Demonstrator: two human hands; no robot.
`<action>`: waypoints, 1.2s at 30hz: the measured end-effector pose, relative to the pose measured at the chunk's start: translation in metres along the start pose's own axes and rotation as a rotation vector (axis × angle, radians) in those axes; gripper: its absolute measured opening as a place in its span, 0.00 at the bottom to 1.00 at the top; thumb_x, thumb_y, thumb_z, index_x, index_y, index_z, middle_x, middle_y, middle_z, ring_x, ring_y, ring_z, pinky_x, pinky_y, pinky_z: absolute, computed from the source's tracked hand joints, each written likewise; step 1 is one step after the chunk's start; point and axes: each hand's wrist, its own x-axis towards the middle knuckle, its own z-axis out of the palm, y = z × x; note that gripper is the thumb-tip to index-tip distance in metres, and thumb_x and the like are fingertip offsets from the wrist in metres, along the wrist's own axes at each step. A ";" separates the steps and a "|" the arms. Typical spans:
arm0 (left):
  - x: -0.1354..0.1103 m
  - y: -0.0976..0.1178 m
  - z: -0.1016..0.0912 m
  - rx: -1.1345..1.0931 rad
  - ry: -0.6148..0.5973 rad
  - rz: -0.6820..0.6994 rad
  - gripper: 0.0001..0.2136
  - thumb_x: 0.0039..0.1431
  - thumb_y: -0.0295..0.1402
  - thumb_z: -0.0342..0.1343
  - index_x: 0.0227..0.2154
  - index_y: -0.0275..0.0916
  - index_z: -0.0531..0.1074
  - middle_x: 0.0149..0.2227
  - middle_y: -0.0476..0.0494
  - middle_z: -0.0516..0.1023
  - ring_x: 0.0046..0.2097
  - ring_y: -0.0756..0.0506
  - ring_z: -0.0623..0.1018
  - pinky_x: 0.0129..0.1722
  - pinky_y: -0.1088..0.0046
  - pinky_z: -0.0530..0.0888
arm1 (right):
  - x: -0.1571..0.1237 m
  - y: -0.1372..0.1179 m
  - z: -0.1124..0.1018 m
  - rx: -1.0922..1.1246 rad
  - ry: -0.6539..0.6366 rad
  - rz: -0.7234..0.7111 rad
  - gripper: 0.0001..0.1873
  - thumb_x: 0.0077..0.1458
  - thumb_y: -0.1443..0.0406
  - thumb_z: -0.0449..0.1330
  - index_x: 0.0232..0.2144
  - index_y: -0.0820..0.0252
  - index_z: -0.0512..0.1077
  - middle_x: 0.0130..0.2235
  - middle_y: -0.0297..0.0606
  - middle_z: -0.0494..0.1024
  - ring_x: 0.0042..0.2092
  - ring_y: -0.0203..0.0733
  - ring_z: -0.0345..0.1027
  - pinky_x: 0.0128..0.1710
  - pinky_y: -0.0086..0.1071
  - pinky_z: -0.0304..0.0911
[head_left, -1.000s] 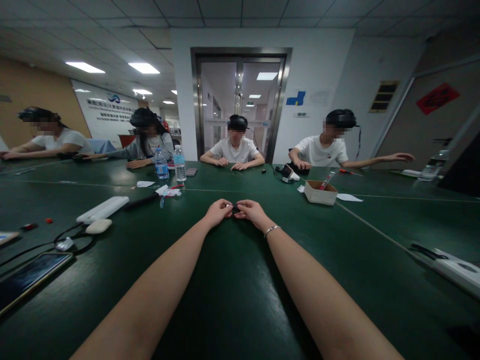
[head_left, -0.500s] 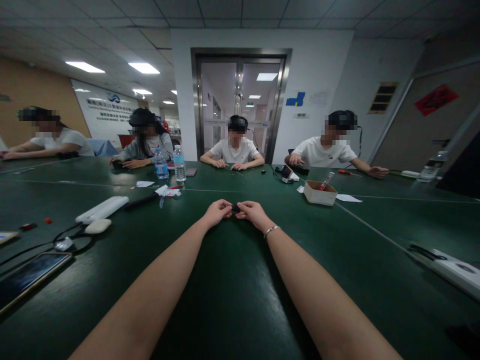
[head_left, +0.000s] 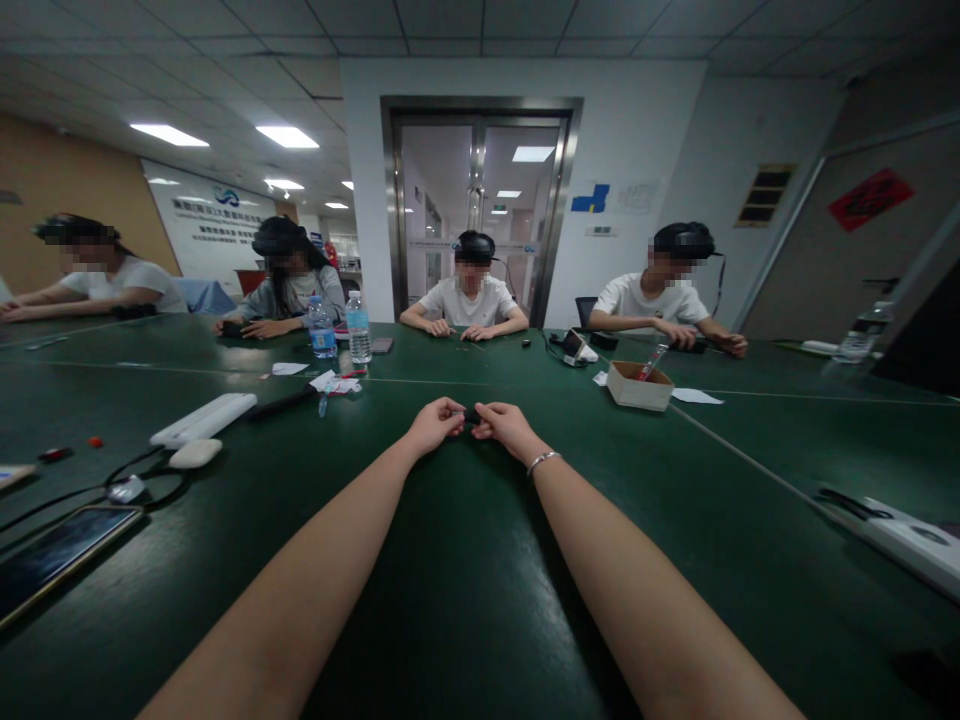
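Observation:
Both my hands meet over the green table (head_left: 450, 540), arms stretched forward. Between them is a small dark object (head_left: 472, 416), mostly covered by my fingers, so its kind does not show. My left hand (head_left: 436, 425) pinches it from the left with thumb and fingertips. From the right, my right hand (head_left: 508, 428) closes its fingers on the same object; a silver bracelet (head_left: 543, 461) circles that wrist.
Left are a phone (head_left: 64, 560), a white power strip (head_left: 204, 420) with cables and a white rounded case (head_left: 196, 454). Two water bottles (head_left: 358, 328) stand farther back. Right of my hands is a small open box (head_left: 640, 386). Several people sit across the table.
My hands stay in place, with the dark object between them barely shifted. Across the table, the person at the right has brought both hands closer together over a dark item.

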 end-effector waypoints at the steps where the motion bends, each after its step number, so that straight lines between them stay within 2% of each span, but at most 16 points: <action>1: 0.000 -0.001 0.000 0.004 0.002 0.010 0.08 0.49 0.27 0.58 0.33 0.33 0.67 0.26 0.48 0.71 0.28 0.53 0.72 0.28 0.77 0.71 | 0.000 0.000 0.000 0.004 0.001 -0.002 0.08 0.57 0.68 0.57 0.27 0.69 0.67 0.17 0.38 0.71 0.20 0.36 0.70 0.19 0.22 0.67; 9: 0.002 -0.004 0.001 0.018 0.026 0.068 0.10 0.46 0.28 0.60 0.32 0.34 0.67 0.31 0.46 0.72 0.29 0.53 0.72 0.26 0.78 0.72 | 0.000 -0.001 0.000 0.023 -0.005 -0.003 0.09 0.58 0.70 0.55 0.26 0.69 0.67 0.17 0.39 0.71 0.19 0.35 0.69 0.19 0.21 0.66; 15: 0.000 -0.001 0.002 -0.007 0.068 0.017 0.11 0.45 0.28 0.61 0.32 0.33 0.68 0.28 0.47 0.72 0.28 0.53 0.72 0.27 0.76 0.72 | -0.002 -0.004 -0.001 0.071 -0.025 -0.006 0.06 0.56 0.70 0.58 0.28 0.70 0.67 0.18 0.38 0.71 0.20 0.34 0.69 0.19 0.21 0.66; 27: 0.001 -0.001 -0.001 0.038 0.043 -0.005 0.10 0.46 0.32 0.61 0.31 0.32 0.70 0.23 0.47 0.72 0.25 0.52 0.72 0.29 0.74 0.71 | -0.003 -0.003 -0.002 0.057 -0.030 -0.020 0.06 0.53 0.70 0.61 0.28 0.70 0.69 0.21 0.38 0.72 0.21 0.34 0.69 0.20 0.21 0.67; 36: 0.002 0.001 0.000 0.088 0.039 -0.042 0.10 0.48 0.35 0.59 0.28 0.32 0.70 0.23 0.46 0.73 0.25 0.52 0.72 0.28 0.74 0.70 | -0.006 -0.006 0.000 0.068 -0.003 0.004 0.03 0.56 0.73 0.57 0.30 0.71 0.68 0.19 0.38 0.71 0.20 0.33 0.69 0.19 0.20 0.66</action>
